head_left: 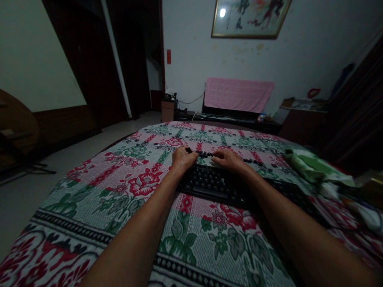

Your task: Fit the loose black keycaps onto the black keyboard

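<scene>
A black keyboard (215, 184) lies on a bed covered with a red, green and white flowered spread (125, 199). Several loose black keycaps (254, 161) sit in a row just beyond the keyboard's far edge. My left hand (183, 158) rests at the keyboard's far left corner, fingers curled and closed on a small black keycap. My right hand (228, 158) lies over the far edge, fingers bent down among the loose keycaps; what they touch is hidden.
Green and white folded cloth (311, 167) lies on the bed at the right. Beyond the bed stands a low cabinet with a pink-draped screen (237, 95). A framed picture (249, 18) hangs above. Bare floor (36, 187) runs along the left.
</scene>
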The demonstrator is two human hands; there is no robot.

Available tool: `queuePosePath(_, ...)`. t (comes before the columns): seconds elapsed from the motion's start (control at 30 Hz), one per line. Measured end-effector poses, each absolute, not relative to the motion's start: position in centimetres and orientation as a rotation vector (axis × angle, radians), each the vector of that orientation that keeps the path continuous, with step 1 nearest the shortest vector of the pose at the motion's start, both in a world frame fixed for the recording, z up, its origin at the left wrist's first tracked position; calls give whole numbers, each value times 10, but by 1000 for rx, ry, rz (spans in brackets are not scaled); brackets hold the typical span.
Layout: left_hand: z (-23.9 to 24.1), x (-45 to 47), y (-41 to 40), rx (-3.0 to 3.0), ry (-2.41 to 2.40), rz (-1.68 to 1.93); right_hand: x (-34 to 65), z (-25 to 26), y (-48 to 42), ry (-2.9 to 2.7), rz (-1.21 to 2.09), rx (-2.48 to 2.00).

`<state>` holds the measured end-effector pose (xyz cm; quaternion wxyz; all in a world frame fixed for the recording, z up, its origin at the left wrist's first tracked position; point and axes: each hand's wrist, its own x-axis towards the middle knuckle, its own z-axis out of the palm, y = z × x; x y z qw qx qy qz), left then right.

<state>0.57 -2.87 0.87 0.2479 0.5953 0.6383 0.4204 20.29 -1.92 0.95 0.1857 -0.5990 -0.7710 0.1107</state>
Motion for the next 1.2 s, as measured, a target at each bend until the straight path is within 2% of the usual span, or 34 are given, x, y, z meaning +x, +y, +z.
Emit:
queuePosePath(0.2,18,5,-36,1734,1731,1005,224,24,-94,-2352,548,-1579)
queuePosePath(0.3,23,6,-43,1819,1762,978,225,24,-109,-2456,557,-1593)
queuePosePath(1.2,30,19,-58,1974,1954,824,222,15,-106,-2550,462,-1661)
